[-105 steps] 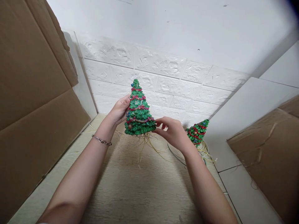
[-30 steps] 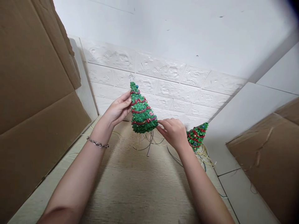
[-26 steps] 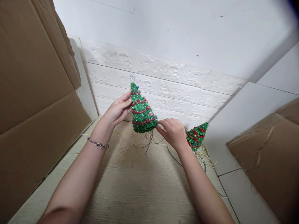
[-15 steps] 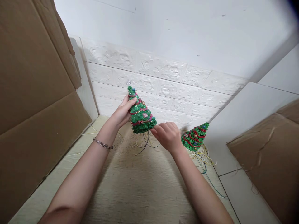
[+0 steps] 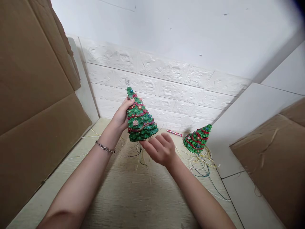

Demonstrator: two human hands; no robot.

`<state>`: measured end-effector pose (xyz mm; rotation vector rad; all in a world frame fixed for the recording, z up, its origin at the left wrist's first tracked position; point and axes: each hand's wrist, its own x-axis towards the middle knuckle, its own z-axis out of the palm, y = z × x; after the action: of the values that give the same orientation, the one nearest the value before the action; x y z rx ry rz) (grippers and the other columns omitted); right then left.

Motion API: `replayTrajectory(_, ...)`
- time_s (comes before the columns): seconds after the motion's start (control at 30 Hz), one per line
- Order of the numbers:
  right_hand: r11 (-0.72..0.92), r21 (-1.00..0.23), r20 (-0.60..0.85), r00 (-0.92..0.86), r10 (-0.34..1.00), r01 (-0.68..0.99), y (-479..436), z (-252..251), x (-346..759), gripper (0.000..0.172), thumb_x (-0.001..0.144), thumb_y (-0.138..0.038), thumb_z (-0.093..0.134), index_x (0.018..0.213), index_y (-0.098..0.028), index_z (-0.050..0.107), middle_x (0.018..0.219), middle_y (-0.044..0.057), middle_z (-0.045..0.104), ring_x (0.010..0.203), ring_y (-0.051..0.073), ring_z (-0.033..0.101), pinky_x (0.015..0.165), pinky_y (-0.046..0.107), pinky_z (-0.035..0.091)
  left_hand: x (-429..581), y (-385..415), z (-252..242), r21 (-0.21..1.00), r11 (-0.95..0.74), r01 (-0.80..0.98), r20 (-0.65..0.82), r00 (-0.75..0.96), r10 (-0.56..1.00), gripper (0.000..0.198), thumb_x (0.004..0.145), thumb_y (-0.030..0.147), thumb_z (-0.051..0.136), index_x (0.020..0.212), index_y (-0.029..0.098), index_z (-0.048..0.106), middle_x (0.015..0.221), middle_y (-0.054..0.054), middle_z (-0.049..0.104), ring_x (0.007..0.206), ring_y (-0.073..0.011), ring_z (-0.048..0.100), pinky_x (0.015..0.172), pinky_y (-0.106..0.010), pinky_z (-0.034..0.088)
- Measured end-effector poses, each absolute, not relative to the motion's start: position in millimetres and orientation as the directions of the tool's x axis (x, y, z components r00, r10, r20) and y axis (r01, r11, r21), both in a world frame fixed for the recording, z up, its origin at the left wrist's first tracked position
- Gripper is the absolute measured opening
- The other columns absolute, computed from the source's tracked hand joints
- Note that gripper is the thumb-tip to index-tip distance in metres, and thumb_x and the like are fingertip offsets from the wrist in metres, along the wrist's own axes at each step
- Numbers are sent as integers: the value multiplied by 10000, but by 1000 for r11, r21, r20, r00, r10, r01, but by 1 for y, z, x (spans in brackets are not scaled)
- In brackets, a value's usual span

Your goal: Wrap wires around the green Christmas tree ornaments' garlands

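Head view: left grip (image 5: 121,116) clamped on a small decorated tree (image 5: 142,122), thumb laid across its upper front; the tree leans, its tip, with a clear ornament (image 5: 128,83), inclined up and to the left of this grip. Right grip (image 5: 162,149) curled at the tree's lower edge, fingertips touching the base; whether they close on it or merely press cannot be told. Thin loose wires (image 5: 142,157) hang from the base, just left of the right grip. A chain bracelet (image 5: 105,147) circles the wrist below the left grip. Beyond the right grip, near the wall (image 5: 164,86), a red patterned stick (image 5: 174,133) lies on the table (image 5: 140,197). Well to the right of both grips, a second tree (image 5: 197,140) rests tilted, with coiled wires (image 5: 204,171) at its base. Brown cardboard (image 5: 35,79) stands left of the left grip.
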<state>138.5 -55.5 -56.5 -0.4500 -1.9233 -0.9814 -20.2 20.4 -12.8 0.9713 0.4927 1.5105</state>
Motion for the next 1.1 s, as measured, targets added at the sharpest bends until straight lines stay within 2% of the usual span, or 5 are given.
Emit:
replayTrajectory(0.3,722,479,815,-559,-154,499,-91,-45,120,215,808,-154,619,630,-190,504,541,-58,411,528,94,321,534,290,228,-23,10,-14,763,-250,-596,383,105,918,439,711,514,584,1060,248,559,1002,-46,631,847,-201,625,648,-305,498)
replayTrajectory(0.5,740,420,761,-648,27,525,-86,-47,123,271,843,-216,602,602,-201,478,559,-40,460,563,113,390,562,288,284,-38,16,-16,588,-74,-805,427,231,874,562,656,480,653,1163,268,541,952,15,642,711,-111,560,608,-246,448)
replayTrajectory(0.67,717,-221,645,-452,616,661,-69,-53,126,453,809,-620,534,810,-168,565,806,57,606,739,172,538,658,315,403,-51,20,-9,504,-77,-860,447,184,875,544,638,464,648,1125,243,551,882,32,676,713,-116,579,629,-251,454)
replayTrajectory(0.83,314,-923,191,-447,874,220,-49,-52,123,877,739,-633,603,1420,-236,218,1429,126,382,1244,240,435,975,388,389,-53,18,3,571,-205,-795,392,45,919,435,640,469,646,993,230,559,883,-13,686,765,-154,613,666,-278,478)
replayTrajectory(1.1,-368,-910,-112,-742,661,-191,-7,-74,84,334,750,-386,644,1039,-239,565,1126,34,641,902,143,595,723,261,420,-59,27,7,678,-562,-473,493,-275,826,340,588,285,766,815,220,522,776,-13,679,708,-174,653,610,-271,507)
